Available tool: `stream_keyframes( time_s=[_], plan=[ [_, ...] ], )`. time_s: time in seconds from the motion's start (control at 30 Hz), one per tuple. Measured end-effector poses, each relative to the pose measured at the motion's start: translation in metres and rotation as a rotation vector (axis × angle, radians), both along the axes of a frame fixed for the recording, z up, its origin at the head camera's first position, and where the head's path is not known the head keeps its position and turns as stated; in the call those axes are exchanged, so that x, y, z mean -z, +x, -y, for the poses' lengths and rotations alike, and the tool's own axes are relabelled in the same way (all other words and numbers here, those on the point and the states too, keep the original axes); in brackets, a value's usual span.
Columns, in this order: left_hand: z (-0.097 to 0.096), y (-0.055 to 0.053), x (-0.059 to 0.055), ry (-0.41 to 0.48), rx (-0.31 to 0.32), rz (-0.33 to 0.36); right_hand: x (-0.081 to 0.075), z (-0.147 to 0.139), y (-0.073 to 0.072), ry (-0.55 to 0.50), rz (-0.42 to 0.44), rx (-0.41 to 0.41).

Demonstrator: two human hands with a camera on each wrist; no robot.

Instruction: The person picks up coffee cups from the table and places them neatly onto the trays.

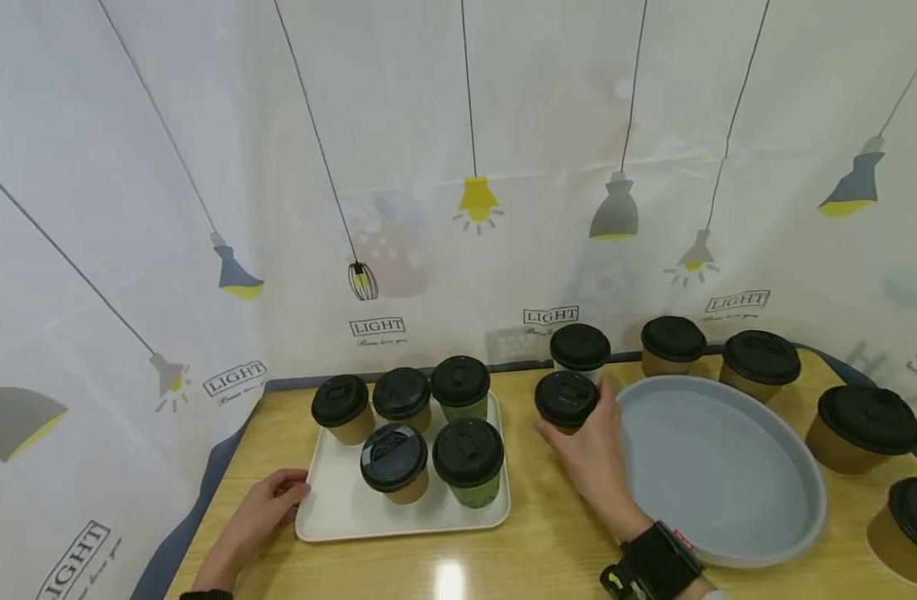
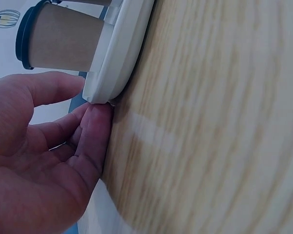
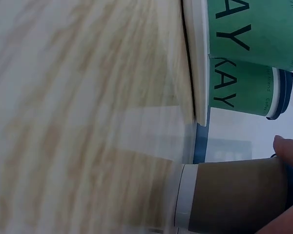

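Observation:
My right hand (image 1: pixel 595 450) grips a brown paper coffee cup (image 3: pixel 239 197) round its black lid (image 1: pixel 567 398), between the two trays. In the right wrist view, the cup's base is close to the wooden table. At the left, my left hand (image 1: pixel 267 508) pinches the edge of a white rectangular tray (image 1: pixel 331 512), one finger above the rim and others beneath it. Several lidded cups stand upright on this tray: brown ones such as the front cup (image 1: pixel 406 483), and two green ones, the nearer green cup (image 1: pixel 477 492) at the front right.
A round grey tray (image 1: pixel 721 467) lies right of my right hand. Behind it and along its right side stand more lidded cups, among them a brown cup (image 1: pixel 849 446). One white cup (image 1: pixel 581 350) is just behind the gripped cup. A printed curtain (image 1: pixel 428 125) hangs behind the table.

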State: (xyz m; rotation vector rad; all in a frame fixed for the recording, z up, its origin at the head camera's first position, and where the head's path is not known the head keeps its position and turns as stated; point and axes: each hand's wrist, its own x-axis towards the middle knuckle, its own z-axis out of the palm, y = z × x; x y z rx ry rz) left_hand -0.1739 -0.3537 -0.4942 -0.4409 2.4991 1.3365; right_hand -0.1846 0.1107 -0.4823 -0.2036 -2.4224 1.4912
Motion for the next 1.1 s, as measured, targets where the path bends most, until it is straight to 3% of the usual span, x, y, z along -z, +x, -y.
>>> stream_keyframes(
  time_s=[0.17,0.37,0.53,0.93,1.1],
  plan=[
    [0.000,0.000,0.000,-0.006,0.005,-0.003,0.001,0.002,-0.004,0.012,-0.002,-0.005],
    [-0.001,0.000,-0.001,-0.010,0.005,-0.003,0.004,0.004,-0.007,0.036,-0.080,0.011],
    [0.000,0.002,0.000,-0.009,0.004,-0.013,0.002,0.002,-0.005,0.038,-0.062,-0.012],
    [-0.001,0.001,-0.002,-0.026,0.011,0.000,-0.034,-0.017,0.028,0.028,-0.055,-0.124],
    [-0.002,0.001,-0.003,-0.027,0.012,0.007,-0.047,-0.028,0.049,0.089,-0.043,-0.194]
  ],
)
